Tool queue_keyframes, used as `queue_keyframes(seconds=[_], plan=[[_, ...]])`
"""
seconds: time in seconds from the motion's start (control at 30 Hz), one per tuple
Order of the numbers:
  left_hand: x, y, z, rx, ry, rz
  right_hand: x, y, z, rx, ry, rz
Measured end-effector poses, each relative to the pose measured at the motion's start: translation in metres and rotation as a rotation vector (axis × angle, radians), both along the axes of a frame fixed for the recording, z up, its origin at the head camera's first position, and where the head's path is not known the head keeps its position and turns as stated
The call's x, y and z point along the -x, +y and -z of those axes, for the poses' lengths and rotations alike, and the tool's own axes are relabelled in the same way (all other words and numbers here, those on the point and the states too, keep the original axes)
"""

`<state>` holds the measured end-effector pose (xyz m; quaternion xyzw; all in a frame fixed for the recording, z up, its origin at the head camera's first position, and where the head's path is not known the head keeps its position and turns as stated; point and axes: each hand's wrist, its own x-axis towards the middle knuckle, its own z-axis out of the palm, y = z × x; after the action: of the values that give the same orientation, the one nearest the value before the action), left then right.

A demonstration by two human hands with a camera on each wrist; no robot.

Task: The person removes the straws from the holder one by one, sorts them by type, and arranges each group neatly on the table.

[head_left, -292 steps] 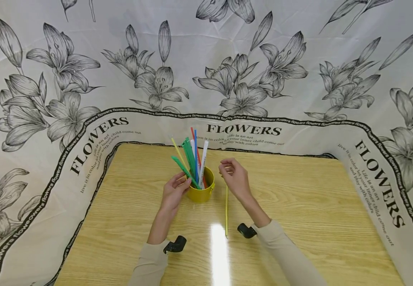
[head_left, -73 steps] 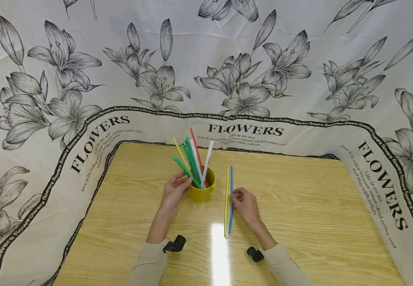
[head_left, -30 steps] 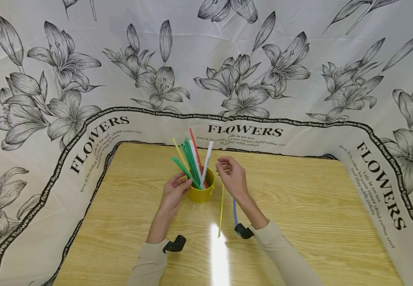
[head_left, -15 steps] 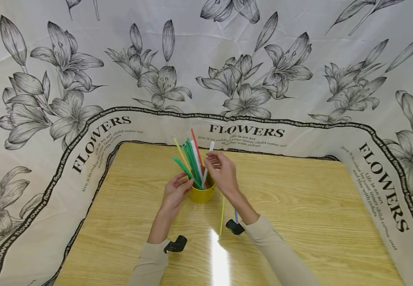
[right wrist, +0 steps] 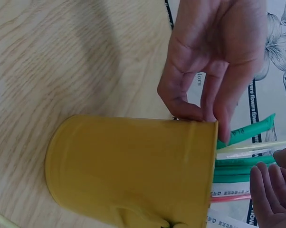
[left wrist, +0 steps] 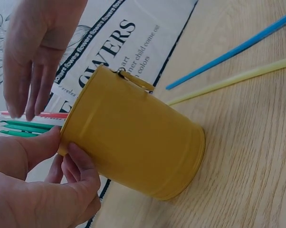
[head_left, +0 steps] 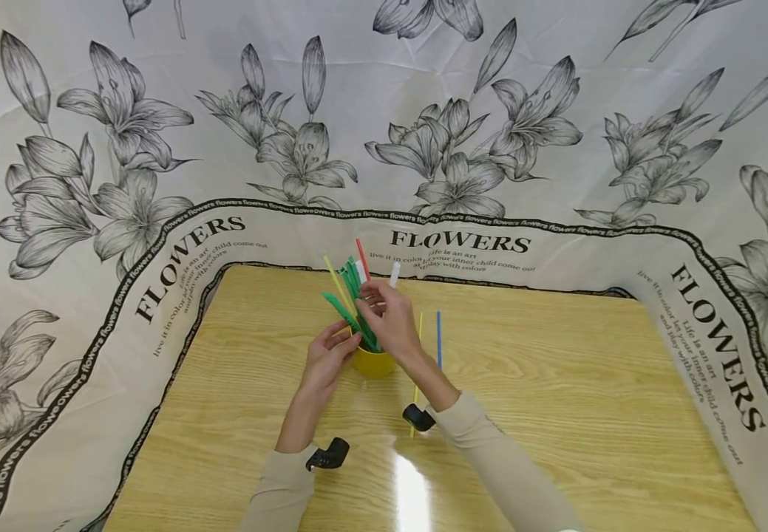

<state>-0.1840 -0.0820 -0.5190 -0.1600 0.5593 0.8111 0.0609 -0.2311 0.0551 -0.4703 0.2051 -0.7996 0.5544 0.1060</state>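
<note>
Left hand [head_left: 327, 360] pinching yellow bucket [head_left: 374, 365] at rim. Right hand [head_left: 390, 318] at green straws [head_left: 350, 275]; cannot tell if grasping. 1 blue straw [head_left: 440, 336], 1 yellow straw [left wrist: 238, 81] on table [head_left: 570, 414], partly behind right forearm [head_left: 429, 378].

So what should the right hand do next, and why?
Probably pinch one green straw and draw it upward: the right hand is beside the green ones, apparently gripping none, while the left hand grips the yellow bucket by its rim.

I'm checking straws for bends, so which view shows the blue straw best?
The left wrist view: the blue straw shows end to end, uncovered. In the head view, the right arm hides its near part; the right wrist view lacks it.
</note>
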Motion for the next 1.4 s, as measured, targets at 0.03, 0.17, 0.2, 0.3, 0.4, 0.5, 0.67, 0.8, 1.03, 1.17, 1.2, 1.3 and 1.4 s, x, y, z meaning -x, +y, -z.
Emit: queue_keyframes(seconds=[0.03, 0.17, 0.2, 0.3, 0.4, 0.5, 0.67, 0.8, 1.03, 1.17, 1.2, 1.3, 1.4], plan=[[0.000, 0.000, 0.000, -0.002, 0.001, 0.001, 0.000, -0.001, 0.001, -0.008, 0.003, -0.001], [0.000, 0.001, 0.000, -0.011, 0.008, 0.006, 0.001, -0.006, 0.007, -0.040, 0.014, 0.000], [0.000, 0.001, -0.001, -0.011, 0.009, 0.007, 0.001, -0.007, 0.008, -0.052, 0.020, 0.002], [-0.001, 0.001, 0.000, -0.014, 0.010, 0.010, 0.002, -0.008, 0.012, -0.090, 0.037, 0.011], [-0.001, 0.001, 0.000, -0.016, 0.011, 0.014, 0.002, -0.010, 0.016, -0.120, 0.044, 0.026], [-0.001, 0.001, 0.001, -0.017, 0.014, 0.021, 0.001, -0.011, 0.019, -0.146, 0.037, 0.038], [-0.001, 0.001, 0.001, -0.022, 0.017, 0.027, 0.001, -0.013, 0.021, -0.201, 0.044, 0.064], [-0.001, 0.001, 0.001, -0.028, 0.014, 0.023, 0.001, -0.014, 0.022, -0.256, 0.041, 0.088], [0.000, 0.002, 0.002, -0.028, 0.019, 0.005, -0.001, -0.013, 0.020, -0.299, 0.030, 0.101], [0.000, 0.003, 0.002, -0.023, 0.016, 0.004, -0.001, -0.010, 0.018, -0.265, 0.047, 0.096], [0.000, 0.003, 0.001, -0.020, 0.017, 0.004, -0.001, -0.009, 0.017, -0.248, 0.052, 0.092], [0.001, 0.002, 0.001, -0.018, 0.009, 0.001, 0.000, -0.006, 0.015, -0.198, 0.059, 0.071], [0.001, 0.002, 0.000, -0.015, 0.007, 0.002, 0.001, -0.003, 0.013, -0.161, 0.055, 0.047]])
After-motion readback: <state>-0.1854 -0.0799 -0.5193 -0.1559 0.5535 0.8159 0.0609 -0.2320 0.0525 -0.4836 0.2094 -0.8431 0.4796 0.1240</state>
